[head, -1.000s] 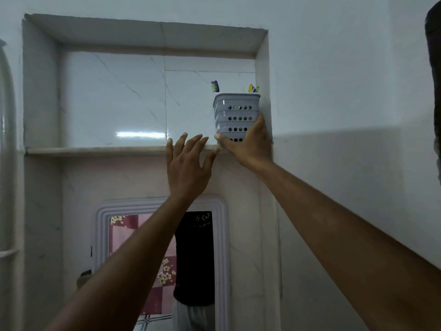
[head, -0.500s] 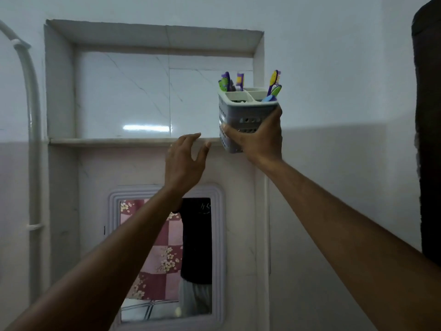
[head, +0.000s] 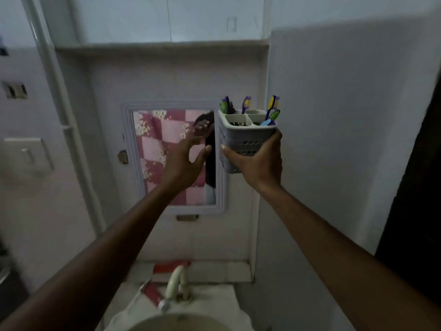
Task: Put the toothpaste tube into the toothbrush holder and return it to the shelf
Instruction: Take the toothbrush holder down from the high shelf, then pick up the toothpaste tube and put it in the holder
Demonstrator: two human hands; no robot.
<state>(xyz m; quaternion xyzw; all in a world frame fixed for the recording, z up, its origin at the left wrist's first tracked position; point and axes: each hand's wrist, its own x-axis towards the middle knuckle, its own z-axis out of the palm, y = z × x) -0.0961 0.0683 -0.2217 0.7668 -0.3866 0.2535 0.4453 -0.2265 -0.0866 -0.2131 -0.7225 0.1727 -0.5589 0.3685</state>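
Head view: our right hand (head: pixel 256 163) grips the toothbrush holder (head: pixel 245 142) centre-frame, left hand (head: pixel 185 161) open, empty; tilting risks spilling toothbrushes (head: pixel 272 107).

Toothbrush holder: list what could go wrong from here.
The right hand alone grips the toothbrush holder; its leaning toothbrushes might spill if it tips. The toothpaste tube lies by the tap on the basin rim, so the open left hand could nudge it into the basin.

Basin (head: pixel 181 323) cut by bottom edge; holder (head: pixel 241 139) base hidden behind right hand (head: pixel 256 163).
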